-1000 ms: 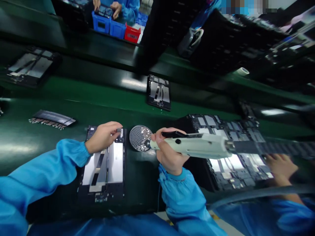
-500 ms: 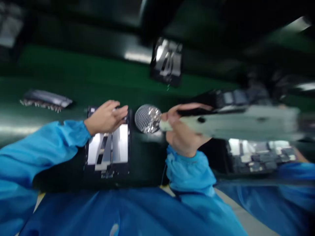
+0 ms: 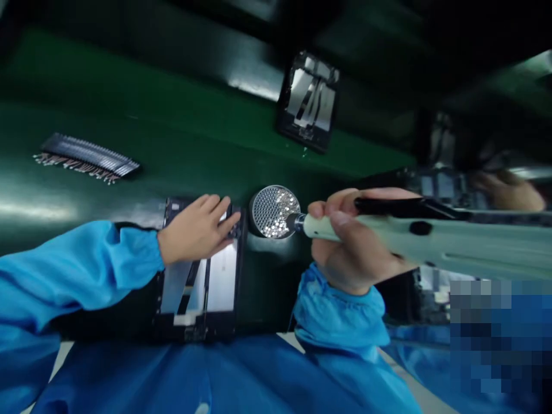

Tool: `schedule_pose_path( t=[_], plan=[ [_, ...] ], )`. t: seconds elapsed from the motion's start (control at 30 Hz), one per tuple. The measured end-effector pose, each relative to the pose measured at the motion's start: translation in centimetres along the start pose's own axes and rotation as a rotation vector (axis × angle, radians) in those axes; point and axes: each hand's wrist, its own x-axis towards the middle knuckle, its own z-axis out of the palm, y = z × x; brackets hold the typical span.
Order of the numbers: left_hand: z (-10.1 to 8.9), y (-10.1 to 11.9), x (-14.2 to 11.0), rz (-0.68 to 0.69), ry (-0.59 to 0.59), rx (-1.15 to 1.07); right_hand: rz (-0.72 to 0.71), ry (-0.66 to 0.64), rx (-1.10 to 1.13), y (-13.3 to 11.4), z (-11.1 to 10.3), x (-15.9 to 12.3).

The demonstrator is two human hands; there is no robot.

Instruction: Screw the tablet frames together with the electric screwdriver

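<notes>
My right hand [image 3: 353, 241] is wrapped around a pale green electric screwdriver [image 3: 457, 241] with a dark lever along its side. The driver lies almost level, its metal tip at the right side of a round dish [image 3: 259, 224] of small silver screws [image 3: 284, 204]. The dish has a perforated face, and the screws gather toward its right half. My left hand [image 3: 200, 230] is open, palm down with fingers apart, over the upper part of an opened tablet [image 3: 222, 282]. White panels and dark ribbon cables show inside the tablet; the hand hides its upper middle.
A second opened tablet [image 3: 313, 103] lies farther back. At the left, a dark ridged strip [image 3: 90, 158] has small pieces along its near edge. A co-worker's hand [image 3: 513, 190] is at the right, near dark parts. The green work surface [image 3: 172, 149] runs beneath everything.
The view has shifted and sharpened. The screwdriver's metal tip now shows clearly over the dish's right edge. My left hand stays over the tablet, and my right hand keeps its grip.
</notes>
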Motion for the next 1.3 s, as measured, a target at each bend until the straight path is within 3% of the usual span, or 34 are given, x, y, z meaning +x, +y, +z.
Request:
schedule_pose_path(
  t=[0.2,0.4,0.97,1.2,1.3],
  plan=[
    [0.3,1.8,-1.0,-0.023,0.151,-0.027,0.021,-0.141,-0.013,0.5,2.2,-0.5],
    [0.0,1.6,-0.6,-0.055,0.124,-0.100,0.051,-0.268,-0.122,1.5,2.5,-1.3],
    [0.0,2.0,-0.3,-0.065,0.138,-0.122,0.130,-0.261,-0.169,1.3,3.1,-2.0],
    [0.0,1.9,-0.2,-0.060,0.146,-0.112,0.076,-0.301,-0.140,2.5,2.9,-2.5],
    [0.1,1.8,-0.3,-0.060,0.153,-0.118,0.058,-0.238,-0.125,2.3,2.4,-1.9]
  ],
)
